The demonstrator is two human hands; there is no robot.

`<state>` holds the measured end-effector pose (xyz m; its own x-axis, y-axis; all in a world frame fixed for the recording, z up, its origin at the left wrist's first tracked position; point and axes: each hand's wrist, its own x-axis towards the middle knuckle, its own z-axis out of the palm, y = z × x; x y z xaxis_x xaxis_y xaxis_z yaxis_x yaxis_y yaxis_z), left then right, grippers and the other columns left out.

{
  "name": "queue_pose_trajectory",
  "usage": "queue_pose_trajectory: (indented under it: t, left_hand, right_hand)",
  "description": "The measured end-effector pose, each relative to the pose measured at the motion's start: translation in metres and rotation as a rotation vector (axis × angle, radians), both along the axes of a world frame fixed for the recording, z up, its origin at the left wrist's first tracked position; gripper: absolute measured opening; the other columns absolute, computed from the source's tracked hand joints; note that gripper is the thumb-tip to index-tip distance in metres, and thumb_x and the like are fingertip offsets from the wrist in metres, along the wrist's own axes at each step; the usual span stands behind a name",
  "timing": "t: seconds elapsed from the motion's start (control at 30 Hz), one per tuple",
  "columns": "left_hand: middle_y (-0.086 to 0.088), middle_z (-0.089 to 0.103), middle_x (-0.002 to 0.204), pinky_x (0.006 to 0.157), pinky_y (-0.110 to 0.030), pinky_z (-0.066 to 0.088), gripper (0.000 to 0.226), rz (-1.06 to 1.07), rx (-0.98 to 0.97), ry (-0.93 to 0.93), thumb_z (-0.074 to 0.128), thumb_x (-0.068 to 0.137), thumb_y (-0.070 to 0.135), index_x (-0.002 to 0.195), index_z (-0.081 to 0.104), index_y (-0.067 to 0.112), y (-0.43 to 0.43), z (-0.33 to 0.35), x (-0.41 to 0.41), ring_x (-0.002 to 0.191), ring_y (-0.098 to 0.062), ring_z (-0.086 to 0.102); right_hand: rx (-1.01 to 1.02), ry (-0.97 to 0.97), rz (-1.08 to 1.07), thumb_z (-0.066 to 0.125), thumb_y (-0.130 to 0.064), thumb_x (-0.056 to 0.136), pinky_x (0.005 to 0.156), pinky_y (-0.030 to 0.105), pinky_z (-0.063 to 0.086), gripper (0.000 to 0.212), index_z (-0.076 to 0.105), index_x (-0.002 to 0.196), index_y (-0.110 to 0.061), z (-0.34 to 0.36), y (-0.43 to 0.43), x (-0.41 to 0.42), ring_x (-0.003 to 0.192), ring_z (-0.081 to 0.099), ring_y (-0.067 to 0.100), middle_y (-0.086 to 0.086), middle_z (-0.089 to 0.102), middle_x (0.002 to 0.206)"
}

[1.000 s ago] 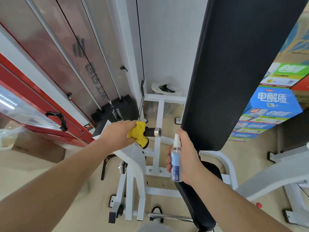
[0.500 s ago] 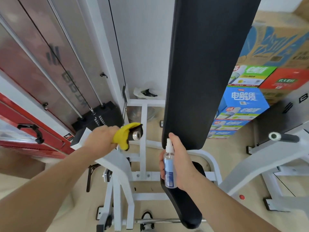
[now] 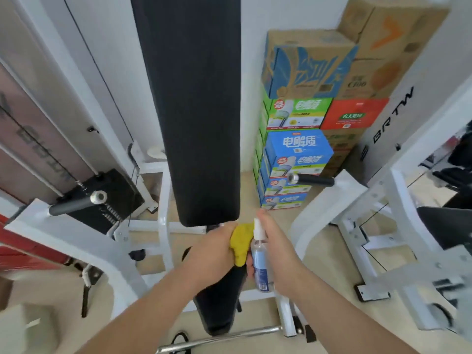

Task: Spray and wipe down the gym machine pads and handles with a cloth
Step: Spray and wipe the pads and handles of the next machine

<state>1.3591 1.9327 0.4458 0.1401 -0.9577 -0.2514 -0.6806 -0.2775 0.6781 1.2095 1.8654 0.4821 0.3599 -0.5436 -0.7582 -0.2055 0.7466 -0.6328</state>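
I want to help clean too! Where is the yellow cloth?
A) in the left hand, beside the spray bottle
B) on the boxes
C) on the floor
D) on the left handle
A: the left hand grips the yellow cloth beside the spray bottle in the right hand.

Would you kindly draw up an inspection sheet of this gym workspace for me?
Surface: black back pad upright; black seat pad below it, partly hidden by the hands.
Job's things: yellow cloth and spray bottle side by side above the seat pad; left handle and right handle unheld.
Clutter: stacked cardboard boxes against the wall.
Grippers: left hand grips the cloth; right hand holds the bottle.
Cables: thin cable runs to the weight stack.
Surroundings: white machine frame, beige floor.
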Motion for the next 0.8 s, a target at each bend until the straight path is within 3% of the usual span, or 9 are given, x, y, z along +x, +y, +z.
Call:
queue_pose_trajectory:
  t: [0.07,0.17,0.27,0.33,0.43,0.6,0.7,0.77,0.8]
  left_hand:
    - [-0.002,0.07,0.078,0.081,-0.046,0.058,0.01,0.163,-0.007,0.288,0.053,0.083,0.021,0.088,0.062,0.021,-0.018,-0.003,-0.097,0.08,-0.02,0.07]
    - [-0.004,0.072,0.07,0.073,-0.033,0.059,0.013,0.3,0.018,0.441,0.058,0.082,0.019,0.075,0.068,0.021,-0.042,0.006,-0.191,0.068,-0.017,0.069]
    - [-0.011,0.07,0.067,0.072,-0.042,0.06,0.017,0.338,0.098,0.567,0.065,0.075,0.025,0.082,0.069,0.01,-0.062,0.027,-0.285,0.061,-0.018,0.068]
    - [-0.017,0.069,0.069,0.06,-0.034,0.055,0.026,0.339,0.152,0.603,0.069,0.071,0.026,0.086,0.065,0.006,-0.077,0.037,-0.337,0.056,-0.015,0.064]
    - [-0.023,0.067,0.072,0.054,-0.044,0.044,0.046,0.277,0.226,0.646,0.069,0.056,0.033,0.093,0.067,0.005,-0.106,0.042,-0.399,0.056,-0.024,0.058]
    - [0.0,0.065,0.066,0.055,-0.035,0.042,0.036,0.225,0.291,0.609,0.07,0.065,0.029,0.095,0.065,0.01,-0.152,0.023,-0.474,0.061,-0.019,0.057]
    - [0.001,0.069,0.07,0.05,-0.027,0.042,0.017,0.104,0.326,0.625,0.071,0.076,0.021,0.092,0.066,0.017,-0.178,0.016,-0.519,0.056,-0.014,0.059]
    - [0.004,0.069,0.067,0.044,-0.02,0.042,0.007,0.054,0.334,0.622,0.07,0.082,0.015,0.086,0.067,0.02,-0.194,0.018,-0.554,0.049,-0.008,0.058]
    - [0.004,0.067,0.063,0.042,-0.02,0.043,0.012,0.018,0.345,0.629,0.069,0.084,0.013,0.078,0.068,0.023,-0.204,0.021,-0.577,0.047,-0.008,0.057]
  right_hand:
    - [-0.028,-0.021,-0.033,0.062,-0.078,0.085,0.049,0.027,0.045,0.075,0.058,0.065,-0.005,0.001,-0.018,-0.088,0.045,0.05,0.027,0.017,0.053,0.059]
    - [-0.014,-0.051,-0.107,0.062,-0.068,0.095,0.052,0.029,0.043,0.062,0.058,0.074,-0.009,0.007,-0.034,-0.191,0.051,0.048,0.026,0.014,0.051,0.065]
    - [-0.022,-0.077,-0.141,0.063,-0.067,0.094,0.057,0.03,0.05,0.061,0.07,0.09,-0.007,0.011,-0.043,-0.287,0.06,0.055,0.028,0.016,0.058,0.074]
    - [-0.056,-0.124,-0.17,0.056,-0.061,0.1,0.063,0.033,0.049,0.059,0.078,0.093,-0.008,0.014,-0.05,-0.338,0.071,0.057,0.031,0.02,0.063,0.083]
    - [-0.101,-0.102,-0.257,0.049,-0.051,0.108,0.062,0.034,0.049,0.058,0.078,0.09,-0.005,0.013,-0.066,-0.398,0.063,0.059,0.03,0.018,0.065,0.073]
    - [-0.038,0.026,-0.446,0.063,-0.054,0.101,0.072,0.04,0.056,0.051,0.077,0.099,-0.005,-0.023,-0.097,-0.472,0.066,0.067,0.03,0.021,0.07,0.084]
    - [-0.011,0.041,-0.55,0.066,-0.051,0.098,0.065,0.036,0.057,0.047,0.075,0.1,-0.005,-0.031,-0.11,-0.515,0.064,0.065,0.03,0.021,0.068,0.083]
    - [0.012,0.064,-0.606,0.071,-0.055,0.088,0.061,0.035,0.056,0.057,0.073,0.109,-0.002,-0.031,-0.118,-0.55,0.066,0.064,0.033,0.023,0.067,0.085]
    - [0.018,0.074,-0.649,0.071,-0.054,0.087,0.06,0.035,0.055,0.058,0.071,0.109,-0.001,-0.032,-0.125,-0.574,0.067,0.063,0.034,0.023,0.066,0.086]
